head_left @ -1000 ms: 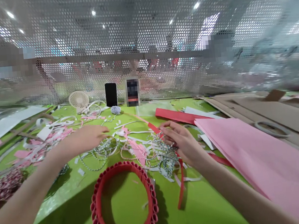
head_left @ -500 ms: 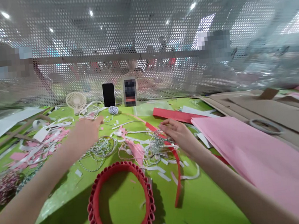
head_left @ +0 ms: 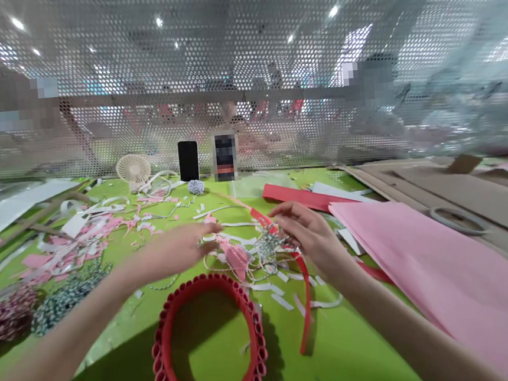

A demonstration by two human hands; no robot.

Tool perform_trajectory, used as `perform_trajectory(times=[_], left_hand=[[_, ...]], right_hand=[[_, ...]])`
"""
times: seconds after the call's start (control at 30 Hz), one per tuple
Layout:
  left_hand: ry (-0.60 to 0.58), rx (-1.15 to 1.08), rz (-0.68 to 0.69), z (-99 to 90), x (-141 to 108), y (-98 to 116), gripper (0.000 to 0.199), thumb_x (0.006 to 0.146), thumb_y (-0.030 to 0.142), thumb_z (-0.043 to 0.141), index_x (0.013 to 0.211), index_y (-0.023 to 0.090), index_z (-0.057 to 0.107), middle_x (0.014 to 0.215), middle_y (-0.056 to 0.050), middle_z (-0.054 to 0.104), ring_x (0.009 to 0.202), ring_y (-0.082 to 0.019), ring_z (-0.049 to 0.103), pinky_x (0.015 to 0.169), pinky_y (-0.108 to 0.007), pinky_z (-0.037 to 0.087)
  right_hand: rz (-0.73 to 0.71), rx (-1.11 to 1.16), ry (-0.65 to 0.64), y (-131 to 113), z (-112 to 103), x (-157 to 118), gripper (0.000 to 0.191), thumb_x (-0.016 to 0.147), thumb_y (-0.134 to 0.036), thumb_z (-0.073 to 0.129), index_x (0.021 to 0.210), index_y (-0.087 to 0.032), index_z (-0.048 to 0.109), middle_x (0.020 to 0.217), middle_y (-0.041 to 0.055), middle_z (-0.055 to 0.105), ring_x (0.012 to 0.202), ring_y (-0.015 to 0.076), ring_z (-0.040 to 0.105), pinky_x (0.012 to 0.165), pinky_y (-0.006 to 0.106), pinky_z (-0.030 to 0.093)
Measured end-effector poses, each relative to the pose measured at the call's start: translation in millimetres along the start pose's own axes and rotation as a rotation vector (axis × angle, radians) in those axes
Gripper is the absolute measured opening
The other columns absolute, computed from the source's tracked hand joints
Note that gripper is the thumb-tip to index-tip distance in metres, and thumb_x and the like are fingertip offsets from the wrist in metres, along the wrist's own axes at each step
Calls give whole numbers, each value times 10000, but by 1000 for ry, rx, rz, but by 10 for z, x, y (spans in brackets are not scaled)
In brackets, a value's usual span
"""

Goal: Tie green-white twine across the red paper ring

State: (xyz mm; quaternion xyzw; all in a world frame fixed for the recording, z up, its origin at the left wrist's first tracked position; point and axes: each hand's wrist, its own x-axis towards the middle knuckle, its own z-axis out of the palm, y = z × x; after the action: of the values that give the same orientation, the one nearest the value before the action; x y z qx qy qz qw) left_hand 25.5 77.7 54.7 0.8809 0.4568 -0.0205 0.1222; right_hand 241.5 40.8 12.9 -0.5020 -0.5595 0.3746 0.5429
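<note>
My left hand (head_left: 188,249) hovers over the middle of the green table, its fingers apart, with no object visible in it. My right hand (head_left: 306,230) has its fingers closed at a tangle of green-and-white cord (head_left: 268,245). Between the hands lies a crumpled pink scrap (head_left: 235,256). A red strip (head_left: 307,304) curves from beneath the cord toward the front. Nearest to me stands a red ring (head_left: 161,353) edged with small paper loops.
Pink sheets (head_left: 401,243) and cardboard (head_left: 494,193) with a tape roll (head_left: 459,220) cover the right. Cord bundles (head_left: 67,296) and paper scraps lie left. A small fan (head_left: 133,168) and a black phone (head_left: 188,160) stand at the back by perforated mesh (head_left: 251,54).
My left hand has swung right and nearer to me, toward the cord tangle. My right hand stays at the tangle. The view has shifted slightly.
</note>
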Motion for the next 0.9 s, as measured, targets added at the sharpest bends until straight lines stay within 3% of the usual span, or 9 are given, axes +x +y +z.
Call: perform_trajectory(times=[0.07, 0.13, 0.2, 0.3, 0.43, 0.6, 0.7, 0.8, 0.9], left_hand=[[18, -280, 141, 162, 17, 220, 440, 846, 415, 379, 1243, 225, 392, 1275, -52, 484, 1086, -187, 488, 877, -301, 385], [44, -429, 164, 292, 26, 341, 361, 850, 348, 383, 1151, 167, 469, 1056, -78, 628, 883, -175, 580, 755, -282, 435], [72, -456, 149, 351, 36, 366, 261, 850, 261, 360, 963, 139, 561, 814, -63, 663, 684, -153, 576, 630, -264, 428], [148, -433, 124, 299, 37, 322, 240, 840, 199, 334, 808, 142, 565, 690, -39, 604, 594, -134, 510, 571, -261, 375], [257, -476, 106, 139, 8, 276, 199, 840, 228, 351, 731, 176, 509, 576, 24, 487, 511, -109, 422, 514, -245, 322], [564, -1086, 9, 41, 42, 129, 223, 808, 140, 422, 601, 171, 497, 568, 24, 453, 565, -104, 451, 548, -227, 354], [722, -1369, -35, 10, 102, 18, 283, 811, 87, 391, 554, 165, 482, 533, 39, 373, 529, -88, 409, 569, -213, 374], [691, -1476, -47, -27, 139, -10, 295, 836, 103, 334, 577, 165, 460, 577, 26, 413, 567, -90, 451, 620, -225, 422], [542, -1639, -31, -55, 133, 33, 294, 848, 119, 283, 600, 165, 433, 731, -34, 535, 746, -133, 549, 739, -299, 455]], right_hand=[[39, 99, -101, -48, 54, -75, 125, 744, -318, 523, 806, -212, 549, 622, -41, 425, 491, 77, 340, 442, 204, 265], [78, 151, -133, -72, 78, -111, 122, 747, -321, 520, 799, -213, 542, 609, -44, 405, 478, 73, 324, 433, 200, 253], [91, 95, -123, -77, 80, -110, 132, 757, -327, 501, 805, -213, 545, 588, -45, 390, 477, 79, 322, 437, 204, 252], [70, -175, -197, -68, 74, -83, 174, 742, -350, 528, 846, -218, 570, 630, -22, 464, 545, 109, 406, 505, 234, 308], [90, -355, -475, -37, 99, -70, 173, 729, -367, 541, 703, -201, 581, 683, 2, 560, 645, 155, 496, 594, 278, 354], [75, -281, -288, 49, 70, 1, 132, 752, -314, 492, 710, -203, 551, 670, -15, 553, 623, 145, 490, 623, 293, 364], [146, -60, -244, 118, 31, 52, 126, 711, -320, 565, 662, -203, 569, 742, -5, 580, 704, 152, 513, 692, 295, 375], [323, 306, -125, 175, 26, 64, 123, 626, -288, 670, 684, -210, 596, 812, -1, 612, 774, 148, 534, 733, 278, 387], [379, 520, -27, 193, 36, 73, 165, 605, -310, 672, 700, -213, 579, 755, -15, 611, 722, 124, 546, 710, 260, 422]])
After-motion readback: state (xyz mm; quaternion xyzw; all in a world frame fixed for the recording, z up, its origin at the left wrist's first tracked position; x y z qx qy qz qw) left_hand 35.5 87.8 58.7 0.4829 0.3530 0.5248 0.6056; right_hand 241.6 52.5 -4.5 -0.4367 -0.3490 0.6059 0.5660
